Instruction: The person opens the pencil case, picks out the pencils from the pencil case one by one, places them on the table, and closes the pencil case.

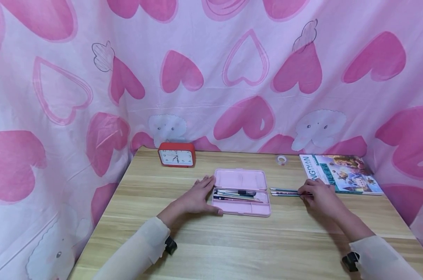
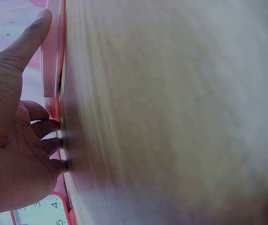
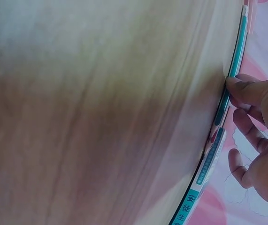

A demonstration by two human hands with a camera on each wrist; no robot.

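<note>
An open pink pencil case (image 1: 260, 210) lies on the table with its lid tipped back. Several pens and pencils (image 1: 232, 196) fill its long upper compartment; the smaller front compartments hold nothing visible. My left hand (image 1: 196, 197) rests at the case's left side, thumb along its front corner and fingers extended by the lid. To the right of the case, a few pencils (image 1: 283, 192) lie side by side on the tabletop. My right hand (image 1: 320, 195) pinches them near their right ends; a green pencil (image 3: 238, 49) shows under its thumb in the right wrist view.
A red clock (image 1: 176, 154) stands at the back left of the wooden table (image 1: 232, 249). At the back right are a tape roll (image 1: 281, 159) and a colourful book (image 1: 355, 175), the book just behind my right hand. A pink heart-patterned curtain (image 1: 197, 105) hangs around the table.
</note>
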